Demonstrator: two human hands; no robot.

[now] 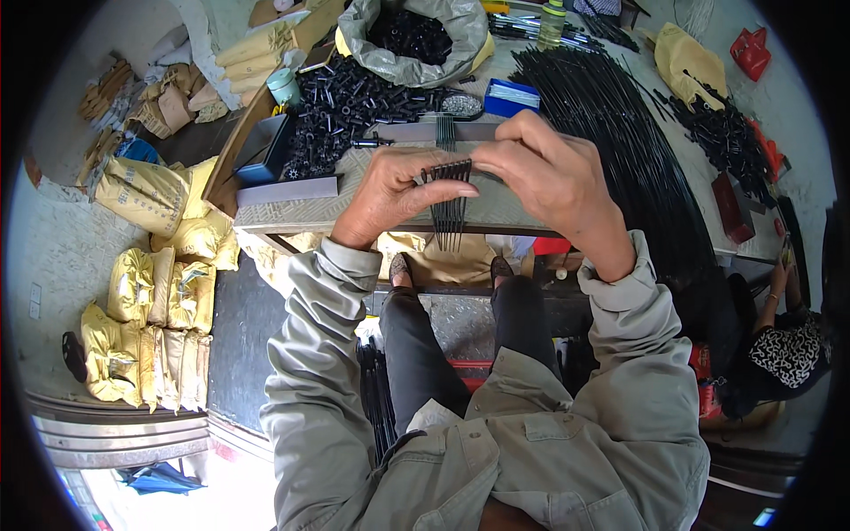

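Note:
My left hand (387, 190) is closed round a flat row of several thin black rods (451, 219), thumb across the front. The rods stand side by side, their thicker ends at the thumb and their thin ends extending both ways over the table's near edge. Close to the row's right end, my right hand (556, 184) is closed in a pinch; whatever its fingertips hold is too small or hidden to make out. Just beyond my hands lie a grey flat strip (407, 133) and a loose pile of short black tubular parts (350, 111).
A lined sack of black parts (474, 35) stands at the back, near a blue box (512, 99) of thin pieces. Long black rods (611, 133) cover the table's right side. A wooden side board (232, 164) borders the left. At far right sits another person (784, 354).

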